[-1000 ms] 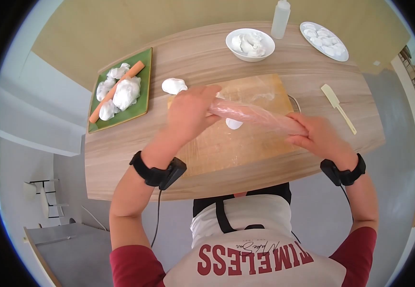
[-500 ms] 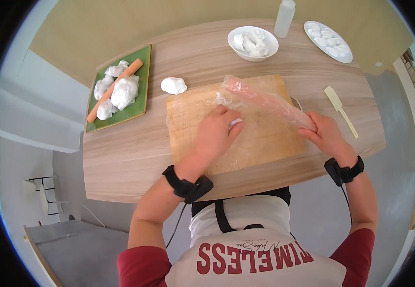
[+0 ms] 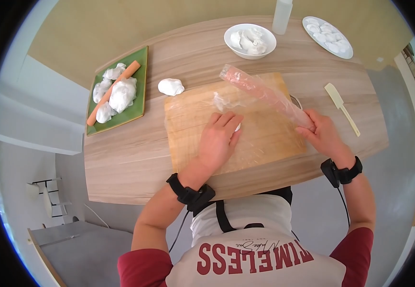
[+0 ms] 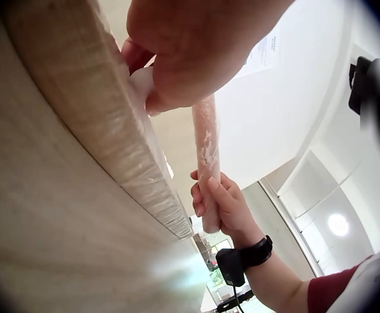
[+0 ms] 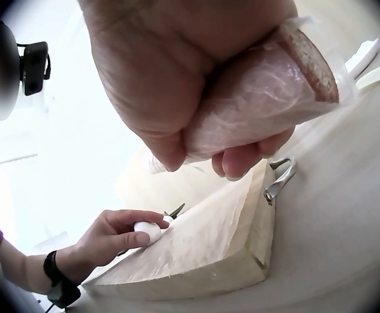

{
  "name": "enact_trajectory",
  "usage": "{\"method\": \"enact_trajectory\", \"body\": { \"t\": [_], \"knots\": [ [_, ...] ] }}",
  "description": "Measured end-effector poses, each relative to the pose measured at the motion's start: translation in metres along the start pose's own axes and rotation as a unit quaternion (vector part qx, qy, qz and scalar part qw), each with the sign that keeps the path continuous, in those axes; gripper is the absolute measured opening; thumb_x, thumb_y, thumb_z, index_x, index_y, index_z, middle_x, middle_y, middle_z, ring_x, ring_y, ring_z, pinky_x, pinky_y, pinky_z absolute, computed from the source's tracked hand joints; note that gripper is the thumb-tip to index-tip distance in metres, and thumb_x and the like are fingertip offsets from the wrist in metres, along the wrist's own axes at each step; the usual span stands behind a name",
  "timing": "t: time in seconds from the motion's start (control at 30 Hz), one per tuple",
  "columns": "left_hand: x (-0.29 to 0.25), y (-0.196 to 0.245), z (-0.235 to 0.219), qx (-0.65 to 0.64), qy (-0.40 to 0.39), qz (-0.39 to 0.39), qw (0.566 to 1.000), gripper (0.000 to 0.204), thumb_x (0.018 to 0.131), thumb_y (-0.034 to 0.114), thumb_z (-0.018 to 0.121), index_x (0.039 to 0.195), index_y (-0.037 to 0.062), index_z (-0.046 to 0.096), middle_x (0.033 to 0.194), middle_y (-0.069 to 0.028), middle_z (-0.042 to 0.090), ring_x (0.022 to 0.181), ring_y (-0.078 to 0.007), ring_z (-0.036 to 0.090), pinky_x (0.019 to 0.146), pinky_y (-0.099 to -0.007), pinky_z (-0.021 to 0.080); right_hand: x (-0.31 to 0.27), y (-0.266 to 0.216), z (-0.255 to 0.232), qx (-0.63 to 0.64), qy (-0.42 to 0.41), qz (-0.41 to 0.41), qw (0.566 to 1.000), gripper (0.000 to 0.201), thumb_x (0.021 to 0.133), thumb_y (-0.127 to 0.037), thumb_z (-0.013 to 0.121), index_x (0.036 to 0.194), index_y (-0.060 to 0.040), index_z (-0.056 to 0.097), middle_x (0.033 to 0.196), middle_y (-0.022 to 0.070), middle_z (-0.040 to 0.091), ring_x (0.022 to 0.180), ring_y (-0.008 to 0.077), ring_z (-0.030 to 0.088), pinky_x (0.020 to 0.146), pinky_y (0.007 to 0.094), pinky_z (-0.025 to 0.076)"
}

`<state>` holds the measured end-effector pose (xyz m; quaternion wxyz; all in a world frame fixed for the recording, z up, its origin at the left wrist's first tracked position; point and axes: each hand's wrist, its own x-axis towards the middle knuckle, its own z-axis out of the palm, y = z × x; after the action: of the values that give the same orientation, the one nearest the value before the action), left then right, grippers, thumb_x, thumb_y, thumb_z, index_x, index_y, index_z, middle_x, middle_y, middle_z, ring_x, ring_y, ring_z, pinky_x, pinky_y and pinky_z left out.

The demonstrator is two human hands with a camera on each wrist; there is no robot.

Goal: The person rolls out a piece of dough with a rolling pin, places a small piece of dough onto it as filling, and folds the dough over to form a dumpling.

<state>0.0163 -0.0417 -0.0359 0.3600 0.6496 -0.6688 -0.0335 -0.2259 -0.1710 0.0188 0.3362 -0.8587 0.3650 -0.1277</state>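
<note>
A plastic-wrapped pinkish roller [image 3: 269, 95] is gripped near its lower end by my right hand [image 3: 323, 134], its far end raised over the wrapped wooden board [image 3: 188, 138]. My left hand [image 3: 217, 138] is on the middle of the board, fingers curled round a small white dough piece [image 3: 237, 127], mostly covered in the head view. The right wrist view shows that white piece [image 5: 148, 231] between thumb and fingers, at the board's surface. Crumpled clear film lies on the board beyond the left hand.
A white lump [image 3: 171, 86] lies beyond the board's left corner. Further left is a green tray [image 3: 141, 91] with wrapped lumps and an orange stick. At the back stand a white bowl [image 3: 231, 44], a bottle [image 3: 282, 17] and a plate [image 3: 313, 39]. A spatula [image 3: 335, 97] lies right.
My left hand has let go of the roller and come down to the white piece on the board. The roller, in my right hand only, has its far end swung away from me.
</note>
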Motion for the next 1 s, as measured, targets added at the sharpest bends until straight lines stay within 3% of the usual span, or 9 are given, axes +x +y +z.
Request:
{"method": "enact_trajectory", "body": {
  "t": [0.3, 0.37, 0.4, 0.47, 0.5, 0.7, 0.8, 0.87, 1.0],
  "knots": [
    [-0.008, -0.013, 0.005, 0.027, 0.027, 0.065, 0.997, 0.033, 0.078, 0.007, 0.064, 0.111, 0.0023, 0.060, 0.108, -0.0140, 0.061, 0.105, -0.0337, 0.054, 0.089, -0.0370, 0.045, -0.002, 0.007, 0.005, 0.006, 0.019, -0.030, 0.999, 0.036, 0.077, -0.020, 0.068, 0.106, -0.0025, 0.055, 0.081, 0.0158, 0.062, 0.070, 0.0313, 0.059, 0.063, 0.0356, 0.046],
    [-0.009, -0.006, 0.005, -0.143, -0.013, -0.066, 0.987, 0.035, 0.082, 0.010, 0.061, 0.116, 0.0023, 0.057, 0.115, -0.0136, 0.060, 0.114, -0.0291, 0.051, 0.094, -0.0372, 0.041, -0.003, 0.005, 0.004, -0.010, 0.012, -0.022, 1.000, 0.036, 0.077, -0.019, 0.068, 0.106, -0.0030, 0.055, 0.081, 0.0159, 0.063, 0.071, 0.0318, 0.060, 0.063, 0.0357, 0.046],
    [-0.010, -0.002, 0.007, -0.143, -0.012, -0.065, 0.987, 0.035, 0.082, 0.010, 0.061, 0.116, 0.0023, 0.057, 0.115, -0.0136, 0.060, 0.114, -0.0291, 0.051, 0.094, -0.0372, 0.041, -0.004, 0.006, 0.005, -0.011, 0.013, -0.022, 1.000, 0.036, 0.077, -0.019, 0.068, 0.106, -0.0030, 0.055, 0.081, 0.0159, 0.063, 0.071, 0.0318, 0.060, 0.063, 0.0357, 0.046],
    [-0.009, 0.005, 0.010, -0.391, 0.041, -0.205, 0.896, 0.036, 0.090, 0.016, 0.054, 0.122, -0.0012, 0.050, 0.122, -0.0159, 0.055, 0.116, -0.0241, 0.050, 0.096, -0.0344, 0.039, -0.005, 0.007, 0.006, -0.013, 0.023, -0.033, 0.999, 0.035, 0.076, -0.018, 0.069, 0.105, -0.0035, 0.056, 0.082, 0.0159, 0.062, 0.072, 0.0313, 0.060, 0.063, 0.0358, 0.047],
    [-0.009, 0.004, 0.005, -0.392, 0.042, -0.205, 0.896, 0.036, 0.090, 0.016, 0.054, 0.122, -0.0012, 0.050, 0.122, -0.0159, 0.055, 0.116, -0.0241, 0.050, 0.096, -0.0344, 0.039, -0.006, 0.006, 0.005, -0.014, 0.023, -0.033, 0.999, 0.035, 0.076, -0.018, 0.069, 0.105, -0.0035, 0.056, 0.082, 0.0159, 0.062, 0.072, 0.0313, 0.060, 0.063, 0.0358, 0.047],
    [0.001, -0.017, -0.039, -0.332, 0.174, -0.174, 0.911, 0.038, 0.097, 0.022, 0.043, 0.126, -0.0022, 0.046, 0.129, -0.0158, 0.048, 0.115, -0.0209, 0.049, 0.095, -0.0313, 0.038, -0.011, -0.006, 0.002, -0.054, -0.033, -0.068, 0.996, 0.033, 0.075, -0.021, 0.070, 0.102, -0.0063, 0.057, 0.080, 0.0122, 0.062, 0.072, 0.0312, 0.059, 0.063, 0.0360, 0.047],
    [0.024, 0.005, -0.049, -0.223, 0.143, -0.147, 0.953, 0.033, 0.095, 0.018, 0.044, 0.124, 0.0010, 0.049, 0.126, -0.0153, 0.050, 0.116, -0.0244, 0.049, 0.098, -0.0365, 0.037, -0.007, -0.012, 0.004, -0.125, -0.044, -0.098, 0.986, 0.030, 0.075, -0.025, 0.068, 0.097, -0.0073, 0.058, 0.080, 0.0105, 0.061, 0.072, 0.0314, 0.058, 0.062, 0.0365, 0.046],
    [0.040, 0.006, -0.041, 0.041, 0.057, -0.009, 0.997, 0.031, 0.094, 0.018, 0.044, 0.121, 0.0036, 0.051, 0.125, -0.0149, 0.049, 0.119, -0.0290, 0.044, 0.101, -0.0434, 0.032, -0.004, -0.010, 0.008, -0.151, -0.042, -0.133, 0.979, 0.028, 0.076, -0.028, 0.067, 0.092, -0.0075, 0.056, 0.079, 0.0104, 0.059, 0.072, 0.0314, 0.057, 0.061, 0.0376, 0.045],
    [0.044, -0.011, -0.011, 0.153, -0.013, 0.022, 0.988, 0.031, 0.089, 0.016, 0.048, 0.118, 0.0043, 0.053, 0.123, -0.0185, 0.048, 0.118, -0.0347, 0.041, 0.100, -0.0458, 0.030, 0.000, -0.005, 0.008, -0.178, -0.038, -0.157, 0.971, 0.028, 0.077, -0.028, 0.066, 0.092, -0.0079, 0.054, 0.077, 0.0102, 0.058, 0.071, 0.0309, 0.057, 0.060, 0.0383, 0.045]
  ]
}}
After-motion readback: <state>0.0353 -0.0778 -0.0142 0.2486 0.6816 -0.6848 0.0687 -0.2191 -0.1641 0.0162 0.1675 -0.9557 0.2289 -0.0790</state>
